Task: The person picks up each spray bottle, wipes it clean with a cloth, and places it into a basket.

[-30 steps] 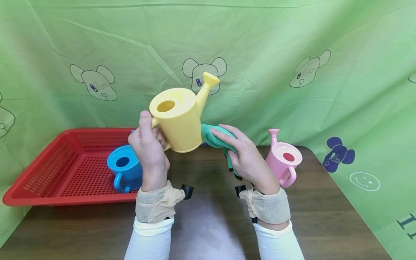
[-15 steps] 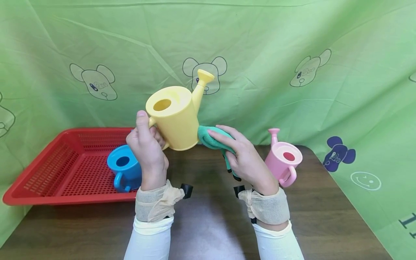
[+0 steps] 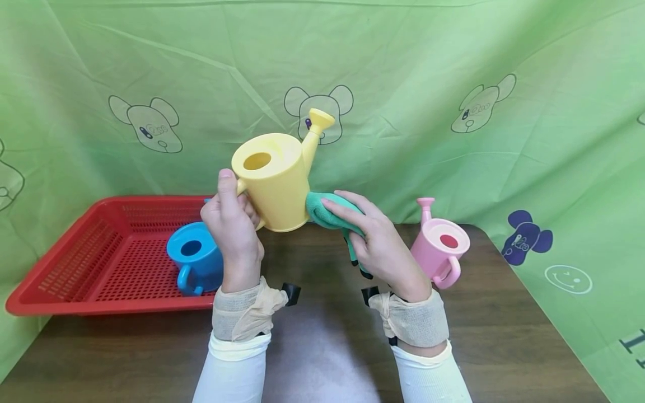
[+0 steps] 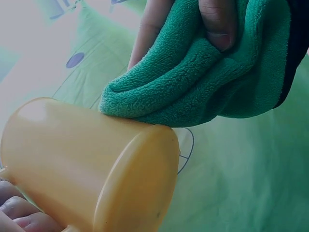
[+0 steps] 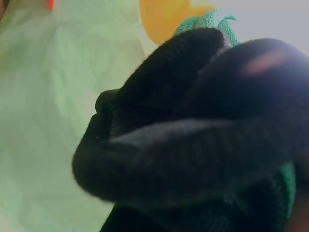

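My left hand (image 3: 234,229) grips the handle of a yellow watering can (image 3: 277,193) and holds it up above the table, its spout pointing up and to the right. In my right hand (image 3: 380,240) is a folded green cloth (image 3: 330,211), pinched between thumb and fingers. The left wrist view shows the cloth (image 4: 164,87) pressed against the side of the can (image 4: 72,150), near its bottom edge. Dark folds of cloth (image 5: 183,159) fill most of the right wrist view, with part of the yellow can (image 5: 164,19) behind.
A red plastic basket (image 3: 126,305) stands at the left with a blue watering can (image 3: 194,252) in it. On the right of the wooden table (image 3: 322,347) is a pink watering can (image 3: 438,249). A green printed curtain (image 3: 393,56) hangs behind.
The yellow can shifted slightly left, then back a little to the right. The cloth moved slightly left with my right hand and stays against the can's side. Both grips are unchanged.
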Demonstrator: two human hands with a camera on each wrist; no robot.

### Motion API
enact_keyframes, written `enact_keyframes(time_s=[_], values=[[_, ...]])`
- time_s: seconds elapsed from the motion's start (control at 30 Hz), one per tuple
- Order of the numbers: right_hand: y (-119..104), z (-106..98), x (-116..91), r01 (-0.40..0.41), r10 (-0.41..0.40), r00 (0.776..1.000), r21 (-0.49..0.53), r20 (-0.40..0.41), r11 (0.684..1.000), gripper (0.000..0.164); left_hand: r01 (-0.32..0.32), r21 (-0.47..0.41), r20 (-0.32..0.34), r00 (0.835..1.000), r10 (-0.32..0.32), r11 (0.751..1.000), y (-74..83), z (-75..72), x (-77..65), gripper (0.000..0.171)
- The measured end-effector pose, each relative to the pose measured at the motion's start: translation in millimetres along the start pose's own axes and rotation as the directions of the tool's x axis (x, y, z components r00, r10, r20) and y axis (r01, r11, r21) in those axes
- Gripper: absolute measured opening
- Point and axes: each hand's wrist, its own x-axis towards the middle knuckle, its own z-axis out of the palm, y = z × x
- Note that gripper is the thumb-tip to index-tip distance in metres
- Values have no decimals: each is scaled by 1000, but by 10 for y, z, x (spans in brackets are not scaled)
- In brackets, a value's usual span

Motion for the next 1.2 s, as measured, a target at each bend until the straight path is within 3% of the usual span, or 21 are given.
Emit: enact_keyframes(time_s=[0.93,1.2], values=[[-31,-22,21,-20,21,998,23,-65,1000,63,68,176,55,995,-79,982,-26,-3,-13,59],[-19,-17,15,-29,32,993,30,-117,999,59,68,279,89,991,-96,958,-48,-9,-27,61]])
